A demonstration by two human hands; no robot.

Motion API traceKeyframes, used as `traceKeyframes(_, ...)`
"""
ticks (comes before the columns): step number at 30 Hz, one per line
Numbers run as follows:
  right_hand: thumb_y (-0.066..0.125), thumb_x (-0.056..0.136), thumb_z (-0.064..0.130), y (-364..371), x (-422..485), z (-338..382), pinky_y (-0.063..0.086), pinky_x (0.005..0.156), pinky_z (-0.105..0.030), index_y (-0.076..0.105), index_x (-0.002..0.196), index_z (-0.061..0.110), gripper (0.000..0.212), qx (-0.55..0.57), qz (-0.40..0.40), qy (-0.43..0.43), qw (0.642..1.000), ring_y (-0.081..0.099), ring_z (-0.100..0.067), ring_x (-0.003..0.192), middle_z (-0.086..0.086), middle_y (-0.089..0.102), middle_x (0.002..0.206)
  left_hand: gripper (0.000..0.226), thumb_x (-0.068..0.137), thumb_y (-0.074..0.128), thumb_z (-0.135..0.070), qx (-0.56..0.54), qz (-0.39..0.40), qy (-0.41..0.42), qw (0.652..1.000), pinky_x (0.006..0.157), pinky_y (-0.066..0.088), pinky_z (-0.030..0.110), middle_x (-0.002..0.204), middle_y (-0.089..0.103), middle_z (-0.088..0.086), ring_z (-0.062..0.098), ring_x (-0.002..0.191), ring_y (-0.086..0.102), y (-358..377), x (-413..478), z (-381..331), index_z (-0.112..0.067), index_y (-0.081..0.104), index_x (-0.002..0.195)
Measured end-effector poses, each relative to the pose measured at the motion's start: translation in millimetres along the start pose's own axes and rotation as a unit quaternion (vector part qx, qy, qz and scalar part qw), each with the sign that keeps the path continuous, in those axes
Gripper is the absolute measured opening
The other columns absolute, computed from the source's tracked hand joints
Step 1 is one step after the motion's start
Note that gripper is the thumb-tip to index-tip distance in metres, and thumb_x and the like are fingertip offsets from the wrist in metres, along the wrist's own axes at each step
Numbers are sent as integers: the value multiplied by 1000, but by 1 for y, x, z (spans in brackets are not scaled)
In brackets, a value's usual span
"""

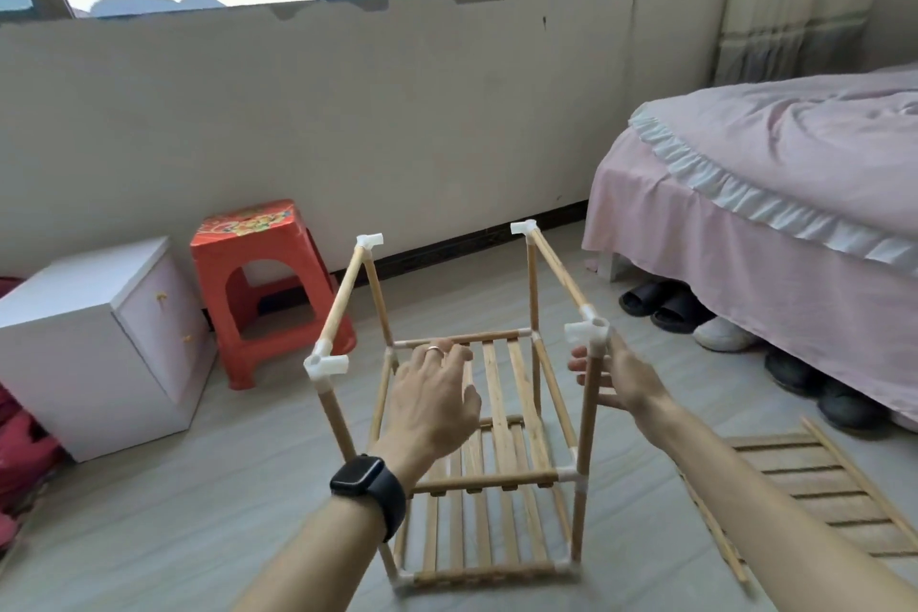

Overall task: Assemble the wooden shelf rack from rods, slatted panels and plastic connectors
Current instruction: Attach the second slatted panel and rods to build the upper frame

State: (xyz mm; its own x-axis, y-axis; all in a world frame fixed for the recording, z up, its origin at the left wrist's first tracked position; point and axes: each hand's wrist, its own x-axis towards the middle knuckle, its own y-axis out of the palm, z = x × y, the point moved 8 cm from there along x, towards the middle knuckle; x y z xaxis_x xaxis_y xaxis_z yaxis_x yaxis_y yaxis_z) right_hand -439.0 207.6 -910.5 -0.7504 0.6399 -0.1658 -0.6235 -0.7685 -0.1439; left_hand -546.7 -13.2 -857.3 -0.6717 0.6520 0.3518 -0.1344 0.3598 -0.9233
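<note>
**Half-built rack on the floor, both hands open at it**

The wooden rack [477,412] stands upright on the grey floor [223,512] in the middle of the room, between a white cabinet [94,338] on the left and a bed [770,194] on the right. Four upright rods carry white plastic connectors at their top corners, and a horizontal rod joins the two connectors on each side. Inside the frame sit an upper slatted panel [501,388] and, lower down near the floor, a lower slatted panel [447,537].

The left hand [432,393] reaches into the frame from above with its fingers spread and loose, holding nothing (a ring [433,349] on one finger, a dark watch [365,487] on the wrist). It hovers over the upper slatted panel; whether it touches the slats cannot be told.

The right hand [616,378] is at the near right upright rod [588,417], just below its connector [588,331]. Its fingers lie relaxed behind the rod, not closed round it.

A spare slatted panel [814,497] lies flat on the floor to the right. A red stool [263,293] stands beside the cabinet, and shoes [660,303] sit under the bed.
</note>
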Motion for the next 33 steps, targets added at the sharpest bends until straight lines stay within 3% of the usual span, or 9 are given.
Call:
traceKeyframes(3,26,100,70,4,-1,-52,50,94,-45,69,113,28,61,-65,47,14,997,62,-17,109,1,67,125,56,94,53,-42,-4,153,-15,988,117,30,41,157,37,1,21,143,34,73,-14,-11,-33,38,148)
traceKeyframes(6,17,101,70,8,1,-101,43,109,-49,59,135,35,65,-119,75,30,990,52,-24,131,2,53,148,62,98,47,-54,-7,288,-48,956,121,17,54,166,20,4,29,153,16,133,-34,-10,-41,26,154)
traceKeyframes(9,10,94,77,16,-1,-137,31,119,-51,46,149,38,77,-161,89,29,982,43,-26,143,4,46,156,57,101,28,-67,9,369,-83,926,118,13,66,169,8,4,33,154,7,169,-53,-1,-52,17,155)
traceKeyframes(13,14,99,70,24,-1,-173,32,111,-35,50,143,41,65,-187,98,35,977,45,-17,141,13,53,148,48,102,18,-64,22,344,-75,936,110,4,81,170,1,3,31,154,12,185,-59,8,-63,15,150)
traceKeyframes(17,26,105,58,36,0,-184,37,112,-37,44,135,52,35,-168,108,32,979,46,-16,141,18,51,146,46,103,21,-62,8,334,-76,939,108,-1,82,170,-1,2,28,154,16,191,-49,17,-64,18,149)
traceKeyframes(22,40,103,57,37,16,-191,36,113,-42,24,152,57,51,-171,126,27,977,43,-19,143,12,46,154,46,102,16,-62,6,297,-95,950,109,-5,79,170,1,2,29,154,13,205,-35,25,-64,16,148)
traceKeyframes(27,49,99,58,-7,47,-250,39,106,-36,31,156,37,63,-200,69,120,970,46,-24,140,0,44,156,48,101,11,-64,-11,266,-109,958,109,-11,77,170,2,2,29,155,4,223,-15,21,-64,13,149)
traceKeyframes(30,51,99,50,-52,63,-302,36,110,-40,26,158,17,72,-295,15,207,933,40,-31,143,-9,37,160,52,100,7,-64,4,232,-115,966,112,-6,75,170,5,4,28,156,-2,234,1,13,-61,13,151)
traceKeyframes(33,51,97,44,-96,69,-346,34,114,-41,25,157,11,74,-367,-29,267,890,34,-36,145,-15,30,162,53,101,7,-63,13,189,-104,976,118,0,67,169,12,9,30,155,1,244,18,0,-56,19,152)
